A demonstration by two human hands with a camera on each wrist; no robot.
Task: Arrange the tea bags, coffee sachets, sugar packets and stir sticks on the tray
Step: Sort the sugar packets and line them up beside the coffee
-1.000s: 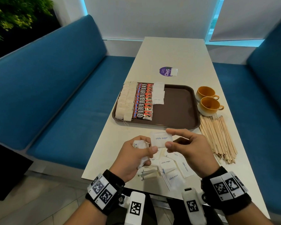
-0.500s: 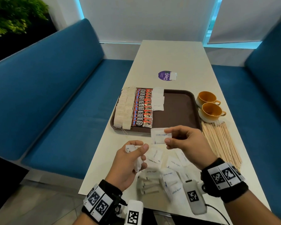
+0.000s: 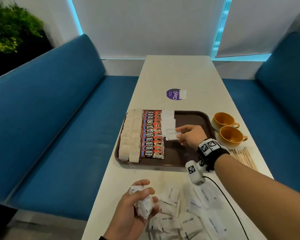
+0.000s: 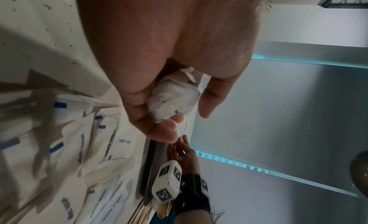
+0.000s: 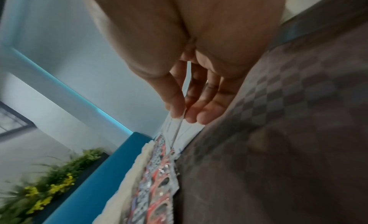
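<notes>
The right hand (image 3: 189, 136), which was pinching a sugar packet (image 3: 171, 135) above the table (image 3: 171, 75) half a second ago, is now reaching over the tray (image 3: 192, 118) and lowering that packet, pinched between thumb and fingers, just below the white packets already lined up (beside the coffee sachets (image 3: 151, 134)). The left hand (image 3: 139, 210) is gripping a bunch of sugar packets (image 3: 144, 203) near the loose pile (image 3: 189, 220), so the sugar column is growing; the stir sticks (image 3: 242, 156), right of the right hand, are lying untouched.
</notes>
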